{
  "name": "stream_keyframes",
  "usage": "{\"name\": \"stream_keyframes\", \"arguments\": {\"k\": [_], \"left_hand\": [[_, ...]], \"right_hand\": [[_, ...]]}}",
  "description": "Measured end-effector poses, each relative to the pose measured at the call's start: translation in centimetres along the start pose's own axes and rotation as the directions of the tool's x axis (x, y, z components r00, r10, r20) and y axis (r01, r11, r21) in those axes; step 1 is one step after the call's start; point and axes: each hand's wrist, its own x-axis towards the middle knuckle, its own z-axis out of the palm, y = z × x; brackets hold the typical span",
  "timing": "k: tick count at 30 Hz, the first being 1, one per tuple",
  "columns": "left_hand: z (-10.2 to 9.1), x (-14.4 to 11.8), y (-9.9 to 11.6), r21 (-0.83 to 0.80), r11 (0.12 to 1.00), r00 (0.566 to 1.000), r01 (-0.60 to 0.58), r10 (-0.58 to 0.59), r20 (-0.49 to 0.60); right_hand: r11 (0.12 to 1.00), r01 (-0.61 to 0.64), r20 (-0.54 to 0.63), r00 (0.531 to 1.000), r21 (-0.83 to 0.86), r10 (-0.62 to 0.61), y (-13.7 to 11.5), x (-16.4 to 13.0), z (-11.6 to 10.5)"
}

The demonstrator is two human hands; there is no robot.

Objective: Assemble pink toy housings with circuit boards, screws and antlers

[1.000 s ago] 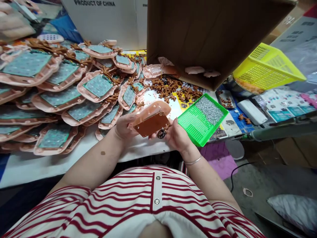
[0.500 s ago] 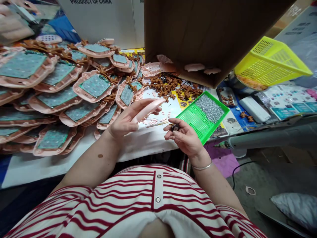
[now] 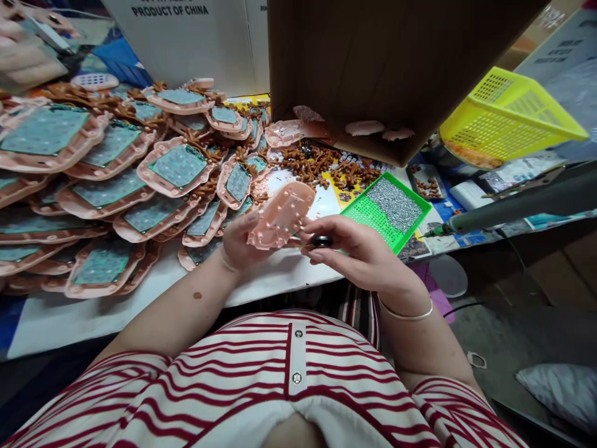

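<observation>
My left hand (image 3: 240,242) is closed around the lower left edge of a pink plastic shell (image 3: 285,211). The shell's hollow side, dotted with small pegs, faces up. At its lower right edge, my right hand (image 3: 357,249) pinches a small round black part (image 3: 321,241) with a shiny rim; its exact kind is hard to make out. The fingertips of this hand are close to the shell, and whether they touch it I cannot tell. Left of both hands lies a large pile of pink shells fitted with green circuit boards (image 3: 180,167).
A green basket (image 3: 347,214) of small metal screws stands right of the hands. Behind are brown figure-shaped pieces (image 3: 312,163) and an open cardboard box (image 3: 373,68). A grey powered screwdriver (image 3: 485,214) juts in from the right, below a yellow basket (image 3: 508,124).
The pink shell has turned from edge-on to show its pegged inside. My right hand has brought the black part up beside it. The screwdriver has swung upward and to the right.
</observation>
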Motion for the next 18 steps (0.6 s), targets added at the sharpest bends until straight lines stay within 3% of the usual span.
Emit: {"name": "stream_keyframes", "arguments": {"k": [3,6,10,14,18], "left_hand": [[0.6,-0.2,-0.6,-0.017,0.996,0.995,0.083,-0.081,0.062],[0.8,-0.2,-0.7,-0.032,0.988,0.979,0.149,-0.143,0.148],[1.0,0.0,-0.5,-0.034,0.991,0.989,0.126,-0.122,0.088],[1.3,0.1,-0.1,-0.086,0.996,1.000,0.025,-0.024,0.004],[1.1,-0.2,0.5,-0.110,0.991,0.996,0.069,-0.062,0.069]], "right_hand": [[0.936,0.098,0.034,0.995,-0.339,-0.092,-1.2,1.7,-0.2],[0.849,0.113,-0.014,0.990,-0.517,-0.140,-0.7,2.7,-0.1],[0.794,0.161,-0.075,0.965,-0.586,-0.251,1.6,2.7,0.3],[0.748,0.173,-0.258,0.869,-0.640,-0.422,3.8,2.4,1.3],[0.753,0.268,-0.293,0.803,-0.601,-0.519,4.9,2.1,2.2]]}}
